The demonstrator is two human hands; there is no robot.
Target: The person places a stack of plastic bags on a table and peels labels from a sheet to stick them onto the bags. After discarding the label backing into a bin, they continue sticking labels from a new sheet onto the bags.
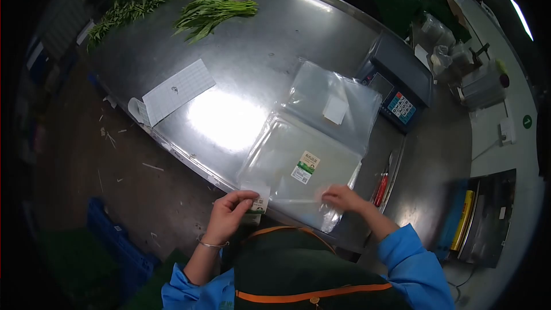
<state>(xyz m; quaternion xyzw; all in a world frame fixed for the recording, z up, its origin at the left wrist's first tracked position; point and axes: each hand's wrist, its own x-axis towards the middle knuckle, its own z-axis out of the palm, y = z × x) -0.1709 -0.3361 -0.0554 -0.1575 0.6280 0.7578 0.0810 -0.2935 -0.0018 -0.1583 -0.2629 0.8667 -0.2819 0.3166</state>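
Observation:
A clear plastic bag [287, 161] with a green and white label [306, 166] lies on the near edge of the steel table [258, 51]. My left hand [229, 215] pinches a small label strip [257, 195] at the bag's near left corner. My right hand [341, 198] presses its fingertips on the bag's near right edge. More clear bags [333, 100] lie stacked just beyond, one with a white sticker [334, 109].
A weighing scale with a keypad [399, 89] stands to the right of the bags. A red-handled knife [383, 183] lies beside my right hand. Leafy greens [212, 11] lie at the far end, a paper sheet [175, 92] on the left. Blue crates [115, 247] stand on the floor.

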